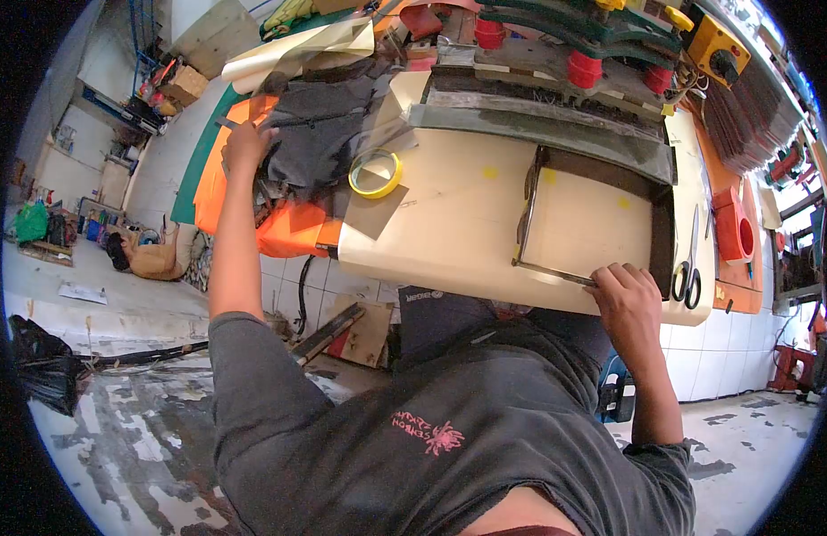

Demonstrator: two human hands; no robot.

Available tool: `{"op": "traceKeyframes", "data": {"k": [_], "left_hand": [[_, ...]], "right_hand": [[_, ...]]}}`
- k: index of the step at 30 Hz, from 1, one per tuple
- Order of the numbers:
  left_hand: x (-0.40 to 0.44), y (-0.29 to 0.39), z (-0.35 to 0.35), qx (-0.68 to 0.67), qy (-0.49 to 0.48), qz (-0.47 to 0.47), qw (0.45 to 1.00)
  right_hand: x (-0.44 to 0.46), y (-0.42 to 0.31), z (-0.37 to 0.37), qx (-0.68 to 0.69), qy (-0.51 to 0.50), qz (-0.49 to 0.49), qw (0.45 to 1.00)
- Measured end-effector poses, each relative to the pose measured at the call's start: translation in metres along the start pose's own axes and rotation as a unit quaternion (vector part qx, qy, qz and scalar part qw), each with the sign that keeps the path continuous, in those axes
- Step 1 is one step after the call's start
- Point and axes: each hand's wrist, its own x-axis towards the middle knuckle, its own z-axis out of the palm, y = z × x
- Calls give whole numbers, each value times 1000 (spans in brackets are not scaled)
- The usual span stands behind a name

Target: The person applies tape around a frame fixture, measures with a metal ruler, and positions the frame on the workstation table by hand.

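Note:
My left hand (245, 147) is at the upper left, beside a dark grey cloth heap (319, 125) over orange material (293, 230); its fingers are partly hidden, and I cannot make out what they hold. My right hand (629, 304) rests with bent fingers at the near edge of a dark rectangular frame (665, 237), which lies on the cream board (431, 223). A yellow tape roll (396, 175) sits on the board's left part. Black scissors (693, 284) lie right of the frame.
Behind the board stands a machine (556, 134) with green arms and red knobs. An orange-red tape holder (733, 228) is at the right. A person (154, 255) is on the floor at the far left. A black bag (45, 366) lies lower left.

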Motion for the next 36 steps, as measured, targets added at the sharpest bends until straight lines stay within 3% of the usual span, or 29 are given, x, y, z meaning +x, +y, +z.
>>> {"op": "traceKeyframes", "data": {"k": [8, 16, 20, 22, 26, 28, 29, 34, 36], "left_hand": [[30, -23, 10, -55, 4, 4, 998], [-2, 8, -39, -3, 177, 112, 978], [-22, 28, -63, 26, 180, 144, 973], [-20, 29, -58, 50, 121, 73, 989], [-4, 7, -30, 16, 110, 60, 992], [7, -13, -10, -127, 122, 98, 979], [12, -18, -5, -127, 122, 98, 979], [13, -21, -11, -168, -12, 80, 983], [14, -22, -9, -156, -20, 70, 985]], "right_hand": [[0, -2, -3, 12, 0, 2, 1000], [0, -1, -2, 2, 2, -4, 1000], [0, 0, -1, -4, 0, -3, 1000], [0, 0, -1, -4, 8, -6, 1000], [0, -1, -1, 0, 9, -7, 1000], [1, 0, -2, 0, 12, -11, 1000], [1, 0, -1, 0, 12, -11, 1000], [0, 0, -1, -2, 5, -4, 1000], [0, 0, -1, 1, 5, -3, 1000]]}}
